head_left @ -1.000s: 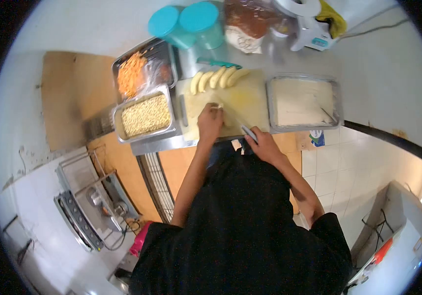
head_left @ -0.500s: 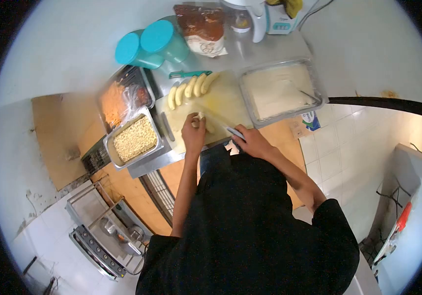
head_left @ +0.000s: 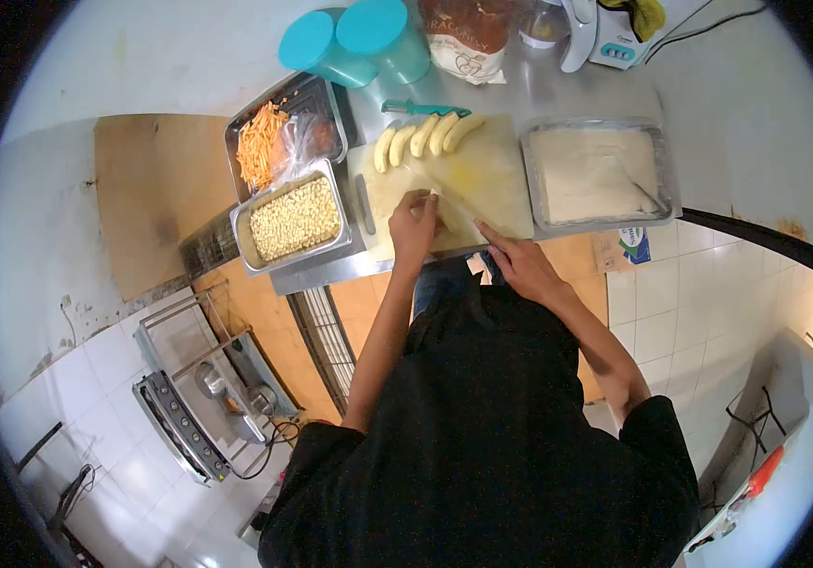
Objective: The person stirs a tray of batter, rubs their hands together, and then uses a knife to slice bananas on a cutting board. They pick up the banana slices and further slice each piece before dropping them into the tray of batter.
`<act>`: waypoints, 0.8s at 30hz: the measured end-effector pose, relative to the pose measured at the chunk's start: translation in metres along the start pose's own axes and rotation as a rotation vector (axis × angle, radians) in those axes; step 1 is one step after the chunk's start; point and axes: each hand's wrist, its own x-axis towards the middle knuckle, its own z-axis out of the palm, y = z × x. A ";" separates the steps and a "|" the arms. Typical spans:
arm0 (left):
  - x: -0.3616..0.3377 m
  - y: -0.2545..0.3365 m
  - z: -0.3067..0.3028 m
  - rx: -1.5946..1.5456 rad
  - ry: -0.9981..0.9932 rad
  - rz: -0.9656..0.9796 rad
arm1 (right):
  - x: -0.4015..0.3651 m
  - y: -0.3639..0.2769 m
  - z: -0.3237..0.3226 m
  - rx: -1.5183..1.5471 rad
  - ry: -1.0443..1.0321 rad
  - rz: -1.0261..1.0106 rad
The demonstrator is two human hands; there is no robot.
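Note:
On a pale cutting board (head_left: pixel 510 204), my left hand (head_left: pixel 413 227) is closed with its fingertips pinching a piece of peeled banana (head_left: pixel 434 193). My right hand (head_left: pixel 525 268) is closed around a knife, index finger stretched forward along it. The knife's handle is hidden under that hand, and its thin blade barely stands out against the board, pointing toward my left fingers. Beyond both hands, several peeled bananas (head_left: pixel 420 138) lie side by side at the board's far edge. Behind them rests a teal-handled tool (head_left: pixel 425 109), perhaps a peeler.
Left of the board stands a metal pan (head_left: pixel 338 237) of corn kernels; behind it, a dark tray (head_left: pixel 316 90) holds shredded carrot and a plastic bag. To the right sits a rectangular container (head_left: pixel 667 204) of pale batter with a utensil in it. Teal-lidded containers (head_left: pixel 373 26) stand behind.
The view has shifted, so the worktop appears farther right and higher. My right hand now covers the knife handle that showed before. My left hand stays at about the same place on the board.

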 end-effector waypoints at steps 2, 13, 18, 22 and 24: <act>0.001 -0.001 0.001 0.067 0.028 0.061 | -0.001 -0.003 0.000 0.052 0.027 0.019; 0.009 -0.020 0.005 0.120 0.072 0.122 | -0.005 0.003 0.007 0.029 0.041 0.006; 0.005 -0.004 0.002 0.061 0.037 0.010 | -0.004 0.004 0.011 0.056 0.118 -0.030; 0.003 0.001 0.002 0.057 0.040 0.015 | -0.003 0.002 0.009 0.040 0.127 -0.039; 0.003 0.000 0.002 0.057 0.046 0.025 | -0.003 0.001 0.009 0.041 0.116 -0.027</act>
